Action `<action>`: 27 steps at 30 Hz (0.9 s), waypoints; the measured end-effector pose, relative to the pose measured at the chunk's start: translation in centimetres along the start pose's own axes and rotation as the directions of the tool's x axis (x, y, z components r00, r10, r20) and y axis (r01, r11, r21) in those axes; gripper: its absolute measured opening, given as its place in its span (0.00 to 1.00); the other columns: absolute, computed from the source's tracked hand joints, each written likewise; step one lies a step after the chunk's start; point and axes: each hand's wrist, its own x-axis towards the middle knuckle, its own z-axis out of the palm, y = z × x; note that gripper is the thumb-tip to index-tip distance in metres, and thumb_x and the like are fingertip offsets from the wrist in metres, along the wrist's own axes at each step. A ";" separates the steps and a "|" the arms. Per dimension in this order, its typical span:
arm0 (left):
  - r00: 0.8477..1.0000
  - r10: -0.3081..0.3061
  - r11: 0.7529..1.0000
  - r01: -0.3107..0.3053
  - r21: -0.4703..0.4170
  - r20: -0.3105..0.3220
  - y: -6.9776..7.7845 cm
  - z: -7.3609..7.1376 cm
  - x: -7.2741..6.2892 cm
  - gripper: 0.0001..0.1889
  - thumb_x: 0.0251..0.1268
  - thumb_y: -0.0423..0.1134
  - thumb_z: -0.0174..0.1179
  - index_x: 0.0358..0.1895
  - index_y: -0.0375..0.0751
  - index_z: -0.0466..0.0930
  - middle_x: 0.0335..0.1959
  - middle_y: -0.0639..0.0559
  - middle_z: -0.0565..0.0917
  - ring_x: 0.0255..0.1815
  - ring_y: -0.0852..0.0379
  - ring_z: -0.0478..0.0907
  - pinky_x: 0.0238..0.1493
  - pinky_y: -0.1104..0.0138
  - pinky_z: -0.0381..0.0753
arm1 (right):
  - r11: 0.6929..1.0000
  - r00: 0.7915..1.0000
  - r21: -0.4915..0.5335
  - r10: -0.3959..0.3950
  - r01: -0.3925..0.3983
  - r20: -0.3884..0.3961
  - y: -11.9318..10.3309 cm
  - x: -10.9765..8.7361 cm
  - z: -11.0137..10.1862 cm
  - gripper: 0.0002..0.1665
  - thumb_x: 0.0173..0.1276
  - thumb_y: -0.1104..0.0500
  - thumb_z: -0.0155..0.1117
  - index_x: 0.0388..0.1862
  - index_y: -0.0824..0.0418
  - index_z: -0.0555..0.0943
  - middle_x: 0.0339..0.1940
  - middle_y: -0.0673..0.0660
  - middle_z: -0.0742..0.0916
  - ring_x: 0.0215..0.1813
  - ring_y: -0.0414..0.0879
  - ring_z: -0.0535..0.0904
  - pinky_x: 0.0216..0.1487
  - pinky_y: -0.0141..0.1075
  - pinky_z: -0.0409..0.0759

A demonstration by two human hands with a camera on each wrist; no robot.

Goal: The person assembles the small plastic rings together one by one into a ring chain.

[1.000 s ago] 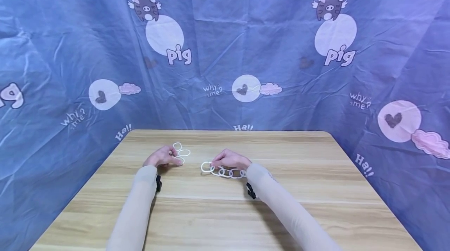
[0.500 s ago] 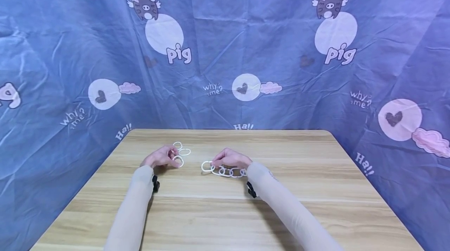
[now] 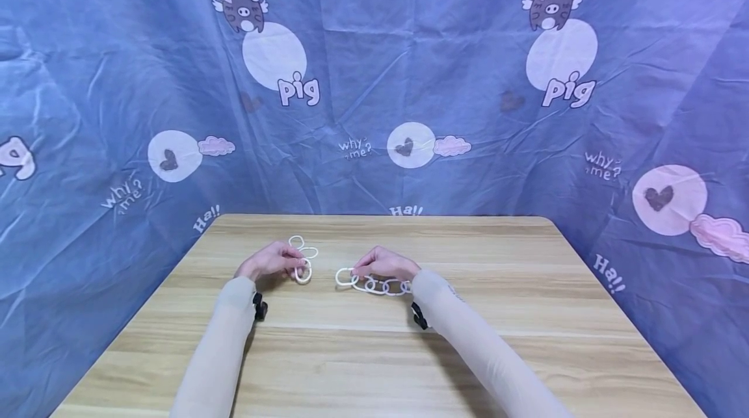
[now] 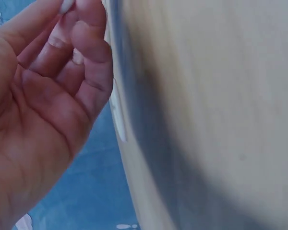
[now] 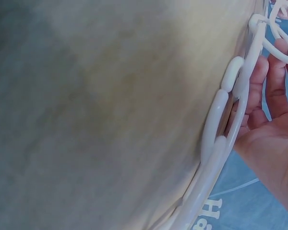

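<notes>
In the head view my left hand [image 3: 272,260] pinches a single white oval chain link [image 3: 303,274] between thumb and fingers. A small piece of that link [image 4: 67,5] shows at the fingertips in the left wrist view. To the right, my right hand [image 3: 385,263] pinches a white chain [image 3: 374,288] near its left end, where the end link [image 3: 342,277] sticks out toward the left hand. The joined links trail along the table below the right palm, and the sleeve hides their far end. A gap separates the held link from the chain.
Two loose white links lie just beyond the left hand, one farther link [image 3: 296,240] and one nearer link [image 3: 310,252]. The wooden table [image 3: 363,359] ends at a blue printed curtain [image 3: 363,80] at the back and sides.
My left hand has lifted and turned its link, which now hangs from the fingertips slightly nearer the chain. The right hand and chain have barely moved.
</notes>
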 end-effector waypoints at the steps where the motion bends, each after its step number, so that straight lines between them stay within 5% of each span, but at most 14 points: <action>1: 1.000 0.011 1.000 -0.011 -0.005 0.002 0.2 0.1 0.0 0.12 0.69 0.32 0.58 0.49 0.27 0.81 0.30 0.47 0.87 0.26 0.60 0.80 0.28 0.71 0.79 | 1.000 1.000 -0.003 -0.001 0.001 -0.002 0.0 0.0 0.0 0.12 0.66 0.54 0.68 0.39 0.62 0.88 0.37 0.52 0.90 0.36 0.39 0.77 0.43 0.30 0.71; 11: 0.997 0.079 0.997 -0.079 0.027 -0.014 1.9 1.2 0.9 0.13 0.71 0.37 0.57 0.47 0.30 0.83 0.26 0.51 0.85 0.24 0.61 0.77 0.22 0.70 0.68 | 1.000 1.000 -0.012 -0.006 0.005 -0.010 0.0 0.0 0.0 0.12 0.64 0.52 0.69 0.40 0.59 0.89 0.34 0.53 0.90 0.34 0.38 0.77 0.42 0.29 0.72; 20: 0.983 0.123 0.992 -0.122 0.017 -0.135 2.6 2.7 2.0 0.13 0.69 0.34 0.59 0.49 0.28 0.82 0.27 0.54 0.84 0.25 0.63 0.75 0.25 0.72 0.73 | 1.000 1.000 0.004 0.012 -0.012 -0.005 0.1 0.0 0.0 0.10 0.64 0.54 0.70 0.39 0.57 0.89 0.28 0.49 0.89 0.31 0.38 0.78 0.39 0.30 0.74; 27: 0.980 0.150 0.988 -0.152 -0.005 -0.131 3.4 3.9 2.6 0.10 0.68 0.35 0.61 0.45 0.30 0.84 0.22 0.57 0.81 0.21 0.65 0.72 0.20 0.75 0.68 | 1.000 1.000 0.008 0.009 -0.009 -0.002 -0.2 0.0 0.1 0.10 0.64 0.55 0.69 0.39 0.58 0.89 0.29 0.50 0.90 0.31 0.39 0.80 0.39 0.29 0.75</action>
